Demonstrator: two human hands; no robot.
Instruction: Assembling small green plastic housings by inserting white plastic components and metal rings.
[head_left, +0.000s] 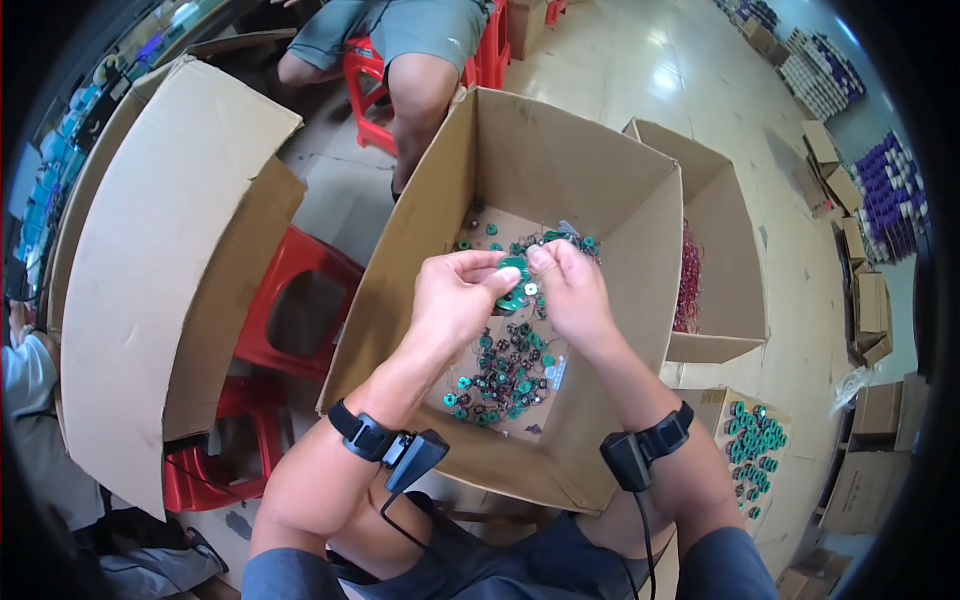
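Above an open cardboard box, my left hand pinches a green round part between thumb and fingers. A small pale hub with a dark centre shows at the part's right side. My right hand is closed right beside it, thumb and fingertips pressed together near its upper edge. Whatever those fingertips grip is too small or hidden to make out. Below both hands, on the box bottom, lies a loose pile of small green and dark wire-wound parts. More such parts lie toward the far end, partly covered by my hands.
A second box with red wire adjoins on the right. Near my right elbow, green parts stand on a cardboard surface. Red stools and a tall carton are at left. Another person sits beyond the box.
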